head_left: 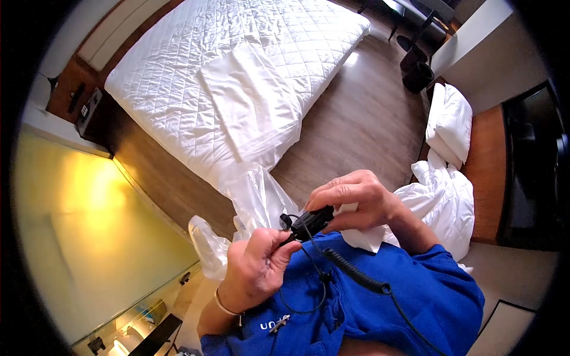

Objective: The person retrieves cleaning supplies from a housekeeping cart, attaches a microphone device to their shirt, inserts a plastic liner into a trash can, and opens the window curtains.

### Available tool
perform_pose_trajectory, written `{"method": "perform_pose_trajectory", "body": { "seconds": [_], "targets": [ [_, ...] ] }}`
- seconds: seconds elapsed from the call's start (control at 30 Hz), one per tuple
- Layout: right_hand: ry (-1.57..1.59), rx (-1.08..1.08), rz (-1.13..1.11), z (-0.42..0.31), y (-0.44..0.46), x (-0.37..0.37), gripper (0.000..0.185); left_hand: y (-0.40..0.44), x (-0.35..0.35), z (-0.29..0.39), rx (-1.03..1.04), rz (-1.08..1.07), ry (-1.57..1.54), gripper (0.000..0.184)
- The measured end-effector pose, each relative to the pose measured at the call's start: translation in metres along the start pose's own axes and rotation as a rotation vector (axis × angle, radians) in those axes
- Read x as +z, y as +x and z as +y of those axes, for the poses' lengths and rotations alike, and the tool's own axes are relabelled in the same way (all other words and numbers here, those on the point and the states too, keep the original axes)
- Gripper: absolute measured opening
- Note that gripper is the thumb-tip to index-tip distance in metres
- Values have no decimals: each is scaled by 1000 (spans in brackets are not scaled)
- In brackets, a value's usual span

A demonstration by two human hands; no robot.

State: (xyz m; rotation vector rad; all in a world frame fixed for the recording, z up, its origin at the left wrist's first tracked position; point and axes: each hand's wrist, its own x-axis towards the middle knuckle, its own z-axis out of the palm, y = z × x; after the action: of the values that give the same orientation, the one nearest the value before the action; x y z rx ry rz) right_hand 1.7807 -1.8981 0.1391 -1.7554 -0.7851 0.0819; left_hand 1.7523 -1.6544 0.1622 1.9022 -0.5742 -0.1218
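In front of the blue shirt (392, 285), both hands are at a small black device (314, 221) with thin black wires. My right hand (362, 199) is closed round its upper end, thumb below and fingers above. My left hand (261, 261) pinches its lower end between thumb and fingers; exactly what part is pinched is partly hidden. A black coiled cable (356, 270) runs from near the device down across the shirt. Behind the hands, a white sheet (252, 184) hangs from the bed toward my body.
A bed (196, 77) with a quilted white cover stands ahead. White pillows (454, 118) and a bunched duvet (442, 199) lie at the right, beside a dark screen (531, 166). Black bins (417, 77) stand farther back on the wooden floor (362, 107). A lit glass panel (101, 225) is left.
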Motion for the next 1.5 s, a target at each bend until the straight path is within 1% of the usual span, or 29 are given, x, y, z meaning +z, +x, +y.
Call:
{"method": "perform_pose_trajectory", "body": {
  "seconds": [0.17,0.2,0.3,0.33,0.47,0.57,0.6,0.7,0.77,0.83,0.93,0.97,1.0,1.03,1.07,1.1,1.17,1.2,1.3,1.33,1.43,1.5],
  "targets": [
    [-192,-150,-22,-6,14,0,33,-5,-3,-12,-166,-37,-189,21],
    [-197,-143,-33,-7,15,1,33,-5,-5,-9,-225,-46,-247,19],
    [-193,-118,-77,-7,19,3,32,-5,-5,-14,-207,-95,-245,18],
    [-181,-105,-94,-5,19,5,32,-2,-5,-11,-288,-102,-328,18],
    [-189,-47,-105,2,14,10,30,-2,-2,-15,-405,-142,-327,19],
    [-196,-24,-150,0,18,10,30,-1,-13,-19,-373,-160,-380,21],
    [-189,-9,-165,0,19,10,31,-3,-15,-16,-461,-146,-581,22],
    [-158,48,-214,0,23,12,32,-5,-30,-20,-476,-341,-382,24],
    [-129,108,-254,0,23,13,32,-6,-29,-18,-504,-341,-331,23],
    [-83,127,-307,0,24,15,31,-7,-26,-16,-528,-346,-280,23],
    [42,118,-400,5,32,13,29,-14,-18,-19,-432,-192,-262,22],
    [96,110,-431,7,35,12,28,-15,-19,-20,-429,-170,-290,22],
    [189,154,-435,12,38,11,27,-16,-20,-22,-423,-146,-320,22],
    [278,251,-453,17,38,12,27,-16,-21,-23,-417,-122,-348,23],
    [314,281,-447,17,39,10,28,-14,-21,-22,-388,-87,-329,21],
    [349,308,-444,17,40,7,28,-11,-22,-25,-412,-56,-376,20],
    [390,297,-455,22,41,3,29,-8,-23,-36,-463,8,-475,18],
    [409,293,-461,26,41,0,30,-3,-23,-30,-530,37,-509,16],
    [560,459,-427,39,36,-7,33,0,-14,-35,-465,13,-515,16],
    [609,508,-428,45,34,-11,34,1,-10,-37,-409,-4,-513,13],
    [775,512,-404,64,20,-16,37,4,-5,-39,-405,-91,-530,13],
    [951,594,-309,66,5,-18,37,7,-2,-36,-406,-140,-518,13]
  ]
}}
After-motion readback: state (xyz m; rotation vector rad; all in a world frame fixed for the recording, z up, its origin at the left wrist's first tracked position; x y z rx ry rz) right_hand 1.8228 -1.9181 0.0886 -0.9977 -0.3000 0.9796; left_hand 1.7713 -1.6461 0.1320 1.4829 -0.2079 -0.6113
